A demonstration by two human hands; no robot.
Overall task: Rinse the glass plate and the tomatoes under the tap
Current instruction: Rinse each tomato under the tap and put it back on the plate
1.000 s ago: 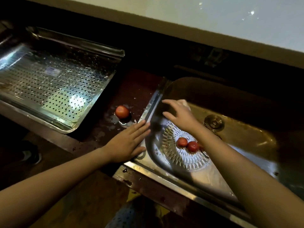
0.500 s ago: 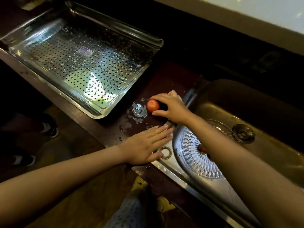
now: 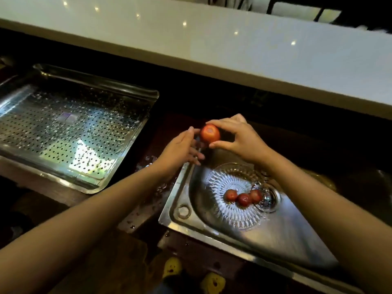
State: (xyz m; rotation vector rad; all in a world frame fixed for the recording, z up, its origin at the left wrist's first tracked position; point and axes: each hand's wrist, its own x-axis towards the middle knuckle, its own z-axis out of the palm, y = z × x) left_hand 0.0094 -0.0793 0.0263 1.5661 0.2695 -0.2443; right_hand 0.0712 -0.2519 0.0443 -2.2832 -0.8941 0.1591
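Observation:
My right hand [image 3: 239,139] pinches a red tomato [image 3: 210,133] between thumb and fingers, held in the air above the sink's left edge. My left hand [image 3: 180,148] is beside it with fingers spread, its fingertips near the tomato's left side, holding nothing. A cut-glass plate [image 3: 231,187] lies in the steel sink [image 3: 297,236] below my right wrist. Three small tomatoes [image 3: 244,197] rest on the plate's right part, close to the drain [image 3: 268,198]. No tap shows in this view.
A perforated steel tray [image 3: 70,132] sits on the dark wet counter [image 3: 154,158] to the left of the sink. A pale raised ledge [image 3: 212,45] runs along the back. Yellow slippers [image 3: 172,269] show on the floor below.
My right hand picked the tomato up off the counter and raised it. My left hand left the sink rim and rose beside the tomato.

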